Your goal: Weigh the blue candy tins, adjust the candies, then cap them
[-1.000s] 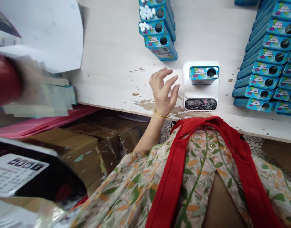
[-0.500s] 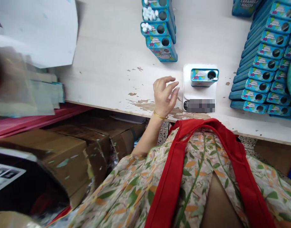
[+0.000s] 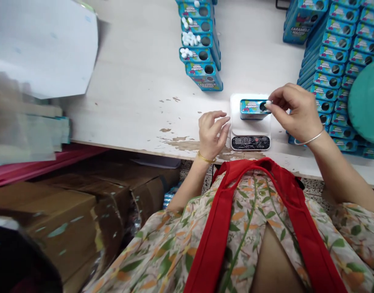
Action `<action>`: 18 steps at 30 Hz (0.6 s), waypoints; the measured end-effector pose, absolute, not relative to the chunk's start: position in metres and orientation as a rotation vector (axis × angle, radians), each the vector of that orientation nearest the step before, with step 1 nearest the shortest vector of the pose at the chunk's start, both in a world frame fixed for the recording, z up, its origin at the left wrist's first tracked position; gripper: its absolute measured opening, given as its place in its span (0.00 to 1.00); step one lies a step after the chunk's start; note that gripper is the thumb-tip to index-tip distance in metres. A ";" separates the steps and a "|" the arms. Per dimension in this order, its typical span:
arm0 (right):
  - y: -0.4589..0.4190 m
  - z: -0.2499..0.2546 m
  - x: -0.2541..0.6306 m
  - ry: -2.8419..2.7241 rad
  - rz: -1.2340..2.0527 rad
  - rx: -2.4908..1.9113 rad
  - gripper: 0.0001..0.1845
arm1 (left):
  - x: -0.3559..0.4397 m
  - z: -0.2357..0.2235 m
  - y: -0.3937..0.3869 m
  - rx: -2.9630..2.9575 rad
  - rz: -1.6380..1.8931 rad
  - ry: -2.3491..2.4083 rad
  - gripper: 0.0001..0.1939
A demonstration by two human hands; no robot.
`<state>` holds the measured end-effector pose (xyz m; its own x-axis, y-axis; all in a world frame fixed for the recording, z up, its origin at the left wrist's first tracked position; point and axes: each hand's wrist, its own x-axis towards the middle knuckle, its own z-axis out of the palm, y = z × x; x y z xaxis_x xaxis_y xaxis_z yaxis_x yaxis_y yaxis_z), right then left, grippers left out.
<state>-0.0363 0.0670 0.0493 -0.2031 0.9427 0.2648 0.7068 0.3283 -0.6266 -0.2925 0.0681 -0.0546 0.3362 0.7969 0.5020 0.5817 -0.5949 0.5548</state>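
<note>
A small blue tin (image 3: 251, 108) with a round hole in its top stands on a white digital scale (image 3: 250, 136) near the table's front edge. My right hand (image 3: 292, 112) is over the tin's right end, thumb and forefinger pinched on a small white piece at the hole. My left hand (image 3: 212, 132) hovers just left of the scale, fingers loosely curled and apart, holding nothing.
A row of blue tins (image 3: 199, 53), some with white candies on top, runs back from the scale. Many more tins (image 3: 330, 53) are stacked at the right beside a teal round object (image 3: 366, 101). White sheets (image 3: 43, 44) lie at left. Cardboard boxes (image 3: 83, 211) sit below the table.
My right hand has come into view from the right and reached the tin on the scale. The left hand stayed beside the scale. The view shifted slightly.
</note>
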 end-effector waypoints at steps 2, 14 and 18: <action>0.064 0.037 -0.037 -1.974 0.484 -1.505 0.10 | -0.292 -0.055 0.066 2.313 1.099 1.261 0.09; 0.062 0.022 -0.045 -1.941 0.315 -1.578 0.18 | -0.282 -0.051 0.075 2.257 1.001 1.269 0.13; 0.061 0.038 -0.040 -1.909 0.125 -1.448 0.12 | -0.284 -0.049 0.075 2.246 1.063 1.253 0.13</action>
<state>-0.0400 0.0605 0.0384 -0.1045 0.8694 0.4830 0.7989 0.3626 -0.4799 -0.2835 0.0751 -0.0488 0.3249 0.8379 0.4386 0.5698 -0.5436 0.6163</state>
